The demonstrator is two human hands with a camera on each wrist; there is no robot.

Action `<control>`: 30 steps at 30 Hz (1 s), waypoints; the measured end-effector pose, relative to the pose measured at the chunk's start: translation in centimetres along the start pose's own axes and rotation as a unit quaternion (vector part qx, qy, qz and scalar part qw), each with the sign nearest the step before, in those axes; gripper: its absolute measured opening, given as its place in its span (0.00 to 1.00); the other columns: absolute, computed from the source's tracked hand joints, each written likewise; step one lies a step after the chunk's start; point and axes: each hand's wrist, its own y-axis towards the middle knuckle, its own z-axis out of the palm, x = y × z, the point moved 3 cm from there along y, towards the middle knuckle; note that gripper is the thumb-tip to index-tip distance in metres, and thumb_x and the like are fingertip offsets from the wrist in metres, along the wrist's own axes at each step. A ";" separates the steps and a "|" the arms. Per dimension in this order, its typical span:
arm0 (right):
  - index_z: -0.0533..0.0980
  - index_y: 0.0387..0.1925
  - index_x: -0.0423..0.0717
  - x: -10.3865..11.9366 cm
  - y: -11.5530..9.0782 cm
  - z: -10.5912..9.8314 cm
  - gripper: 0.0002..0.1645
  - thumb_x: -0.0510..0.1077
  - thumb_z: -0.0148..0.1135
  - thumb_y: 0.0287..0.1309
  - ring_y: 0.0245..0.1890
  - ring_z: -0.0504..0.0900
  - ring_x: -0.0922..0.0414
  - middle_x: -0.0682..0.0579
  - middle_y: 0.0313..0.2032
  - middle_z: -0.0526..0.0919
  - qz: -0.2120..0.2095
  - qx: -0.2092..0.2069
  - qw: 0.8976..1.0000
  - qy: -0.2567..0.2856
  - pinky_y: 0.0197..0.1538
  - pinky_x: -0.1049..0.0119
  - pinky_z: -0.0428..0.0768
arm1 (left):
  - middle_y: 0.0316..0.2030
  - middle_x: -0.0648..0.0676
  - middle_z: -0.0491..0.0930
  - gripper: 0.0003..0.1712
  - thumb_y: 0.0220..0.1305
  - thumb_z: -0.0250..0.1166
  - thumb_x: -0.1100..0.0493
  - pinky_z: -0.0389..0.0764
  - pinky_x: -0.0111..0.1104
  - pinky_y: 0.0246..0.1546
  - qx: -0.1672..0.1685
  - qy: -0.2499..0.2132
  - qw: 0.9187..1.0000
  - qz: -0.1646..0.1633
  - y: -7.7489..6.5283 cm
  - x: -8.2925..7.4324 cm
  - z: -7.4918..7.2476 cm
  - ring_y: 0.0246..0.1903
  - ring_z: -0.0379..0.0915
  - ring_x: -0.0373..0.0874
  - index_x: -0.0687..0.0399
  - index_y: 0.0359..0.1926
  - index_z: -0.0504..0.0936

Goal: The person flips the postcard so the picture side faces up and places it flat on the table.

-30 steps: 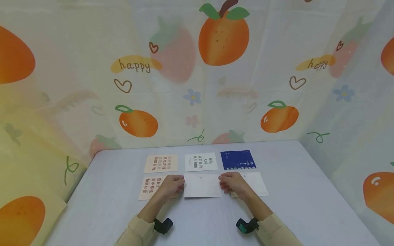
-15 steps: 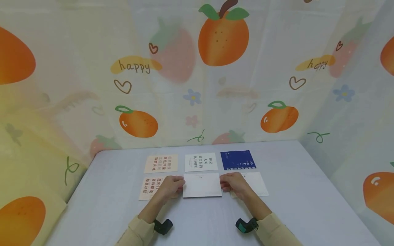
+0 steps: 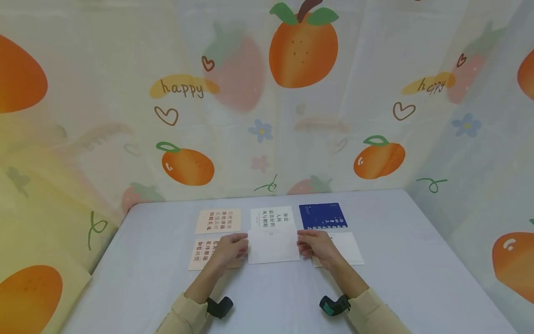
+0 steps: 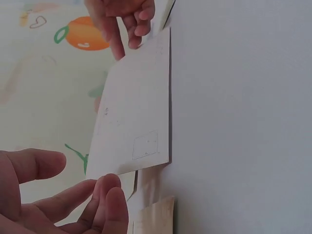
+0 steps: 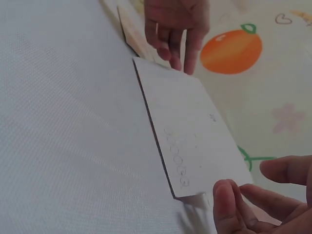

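Observation:
A white postcard [image 3: 273, 248] with faint print is raised between my hands, overlapping the lettered card behind it in the head view. My left hand [image 3: 229, 248] holds its left edge with bent fingertips; my right hand [image 3: 319, 246] has the right edge the same way. A stamp box shows on the postcard [image 4: 134, 117] in the left wrist view, and a row of postcode marks on the postcard [image 5: 190, 131] in the right wrist view. Both thumbs stand apart from it. Its underside is hidden.
Around it lie a cream lettered card [image 3: 219, 221], another cream card [image 3: 201, 254] partly under my left hand, a white lettered card [image 3: 271, 218], a dark blue card [image 3: 322, 216] and a white card [image 3: 349, 248] behind my right hand. A fruit-print curtain [image 3: 267, 134] backs the white-covered table [image 3: 146, 287].
The postcard has risen slightly and shifted away from me, now covering the lower edge of the lettered card behind it. My hands stay at its sides. The other cards have not moved.

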 end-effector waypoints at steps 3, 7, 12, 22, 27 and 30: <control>0.75 0.58 0.35 0.2 -0.1 0.0 0.21 0.39 0.56 0.66 0.31 0.83 0.57 0.40 0.39 0.85 -0.007 -0.003 1.000 0.009 0.37 0.68 0.83 | 0.49 0.60 0.82 0.23 0.67 0.57 0.55 0.82 0.40 0.47 -0.016 -0.004 1.000 0.009 0.1 0.1 -0.1 0.43 0.81 0.46 0.61 0.59 0.77; 0.75 0.57 0.34 0.4 -0.1 0.0 0.20 0.39 0.55 0.67 0.34 0.85 0.57 0.38 0.42 0.85 -0.021 -0.014 0.999 0.033 0.41 0.67 0.85 | 0.49 0.59 0.82 0.21 0.68 0.56 0.54 0.81 0.40 0.48 -0.032 -0.020 0.999 0.016 0.1 -0.1 -0.2 0.44 0.80 0.45 0.59 0.57 0.79; 0.77 0.54 0.32 0.7 -0.4 0.0 0.19 0.41 0.55 0.68 0.35 0.86 0.56 0.40 0.41 0.86 -0.037 -0.035 0.997 0.056 0.41 0.68 0.85 | 0.51 0.59 0.81 0.20 0.70 0.55 0.55 0.81 0.40 0.50 -0.045 -0.044 0.998 0.017 -0.1 -0.4 -0.1 0.46 0.79 0.46 0.59 0.56 0.79; 0.78 0.51 0.29 1.0 -0.7 -0.1 0.18 0.40 0.55 0.68 0.35 0.88 0.57 0.36 0.44 0.86 -0.044 -0.060 0.993 0.093 0.39 0.71 0.84 | 0.54 0.62 0.80 0.17 0.70 0.57 0.58 0.80 0.37 0.54 -0.073 -0.119 0.990 0.006 -0.1 -0.8 0.1 0.48 0.80 0.45 0.61 0.55 0.79; 0.78 0.50 0.26 0.9 -0.8 0.0 0.17 0.36 0.58 0.64 0.34 0.87 0.55 0.39 0.40 0.87 -0.047 -0.065 0.993 0.090 0.38 0.70 0.84 | 0.54 0.62 0.80 0.18 0.69 0.58 0.58 0.80 0.37 0.55 -0.087 -0.133 0.987 -0.003 -0.3 -0.7 0.2 0.47 0.80 0.45 0.61 0.55 0.79; 0.79 0.48 0.28 0.8 -0.8 -0.1 0.16 0.36 0.60 0.62 0.32 0.86 0.56 0.38 0.39 0.87 -0.048 -0.069 0.993 0.084 0.37 0.71 0.84 | 0.54 0.61 0.80 0.18 0.69 0.58 0.57 0.80 0.36 0.54 -0.092 -0.138 0.986 -0.005 -0.4 -0.7 0.2 0.48 0.80 0.45 0.61 0.55 0.79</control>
